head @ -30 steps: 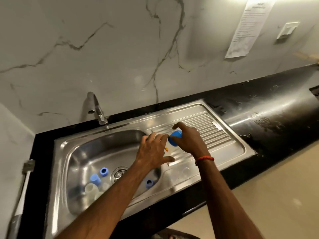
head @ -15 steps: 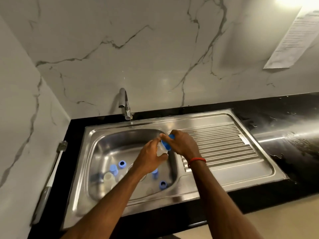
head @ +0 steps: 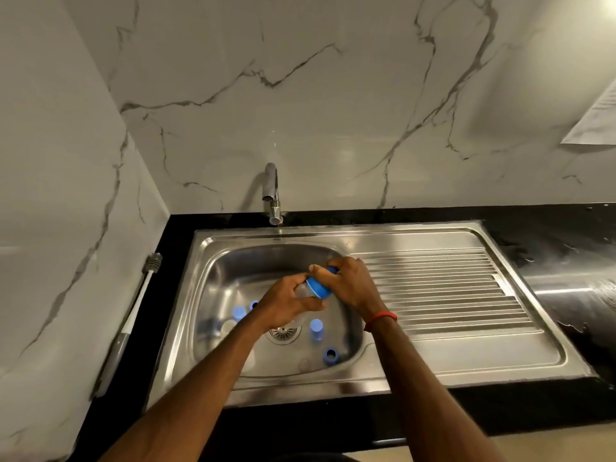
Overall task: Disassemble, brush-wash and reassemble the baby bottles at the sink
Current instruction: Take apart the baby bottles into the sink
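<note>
Bottle (head: 302, 290): mid-frame, axis lower-left to upper-right; left hand (head: 286, 301) grips body, right hand (head: 354, 285) grips blue cap (head: 319, 290).

Veined white marble walls (head: 300, 95) meet in a corner above a glossy black surface (head: 550, 235); paper (head: 596, 121) hangs right.

bottle (head: 315, 290) mostly hidden, paper (head: 596, 125) cropped

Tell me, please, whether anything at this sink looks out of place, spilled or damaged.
Nothing looks damaged. The black counter right of the drainboard looks wet and smeared, and the brush lies off by the left wall. The loose blue parts in the basin suit the disassembly.
</note>
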Action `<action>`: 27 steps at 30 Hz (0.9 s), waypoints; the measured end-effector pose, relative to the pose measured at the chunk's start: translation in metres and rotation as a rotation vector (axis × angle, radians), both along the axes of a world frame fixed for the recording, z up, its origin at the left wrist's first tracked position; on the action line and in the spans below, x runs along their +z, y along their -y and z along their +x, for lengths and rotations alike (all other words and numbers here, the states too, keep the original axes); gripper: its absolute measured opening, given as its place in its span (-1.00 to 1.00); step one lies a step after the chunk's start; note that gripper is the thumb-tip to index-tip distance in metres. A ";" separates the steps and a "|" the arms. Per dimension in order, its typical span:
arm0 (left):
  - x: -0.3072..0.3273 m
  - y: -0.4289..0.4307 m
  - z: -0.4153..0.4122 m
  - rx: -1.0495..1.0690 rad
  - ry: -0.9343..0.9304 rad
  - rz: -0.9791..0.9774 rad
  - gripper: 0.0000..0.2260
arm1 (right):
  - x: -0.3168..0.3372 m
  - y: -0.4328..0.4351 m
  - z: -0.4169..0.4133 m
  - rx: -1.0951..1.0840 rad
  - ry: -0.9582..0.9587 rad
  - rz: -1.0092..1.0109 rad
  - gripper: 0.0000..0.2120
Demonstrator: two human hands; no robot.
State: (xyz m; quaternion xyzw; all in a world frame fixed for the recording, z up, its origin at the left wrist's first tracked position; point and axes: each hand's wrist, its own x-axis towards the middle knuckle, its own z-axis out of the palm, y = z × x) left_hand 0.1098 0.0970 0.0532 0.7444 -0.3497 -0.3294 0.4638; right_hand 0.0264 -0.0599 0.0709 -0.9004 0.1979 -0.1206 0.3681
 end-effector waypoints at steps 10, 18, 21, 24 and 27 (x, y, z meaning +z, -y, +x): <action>-0.008 -0.025 0.004 -0.044 -0.466 -0.170 -0.58 | -0.008 0.012 0.003 -0.019 0.210 0.462 -0.61; -0.023 -0.019 0.020 0.096 -0.334 -0.145 -0.45 | -0.029 0.017 0.016 -0.128 0.126 0.396 -0.52; -0.029 -0.017 0.029 0.162 -0.331 -0.156 -0.54 | -0.043 0.020 0.018 -0.200 0.115 0.380 -0.63; -0.035 -0.013 0.038 0.188 -0.337 -0.164 -0.69 | -0.052 0.023 0.022 -0.235 0.077 0.373 -0.75; -0.045 -0.011 0.050 0.176 -0.244 -0.137 -0.67 | -0.066 0.027 0.030 -0.224 -0.013 0.316 -0.73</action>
